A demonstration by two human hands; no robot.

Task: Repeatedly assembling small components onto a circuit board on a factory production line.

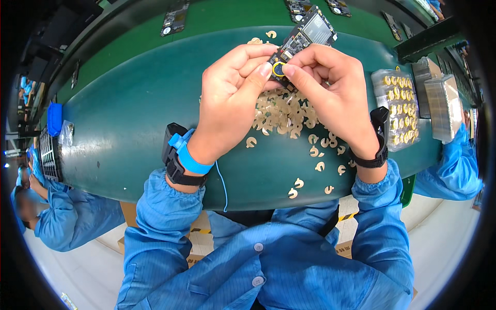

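A black circuit board with a silver metal shield is held up at a slant over the green table. My left hand is closed on its lower end, with the thumb beside a round coin cell that has a dark face and a yellow rim. From the other side, my right hand is closed in a pinch, its thumb tip at the cell's right edge. Its other fingers are curled and partly hidden. Under both hands lies a heap of small cream C-shaped pieces, several of them scattered toward the near edge.
At the right stands a clear tray of yellow-rimmed round cells, with stacked clear trays beyond it. More circuit boards lie along the far side. A blue bin stands at left. Blue-sleeved people sit on both sides. A blue cord hangs from my left wrist.
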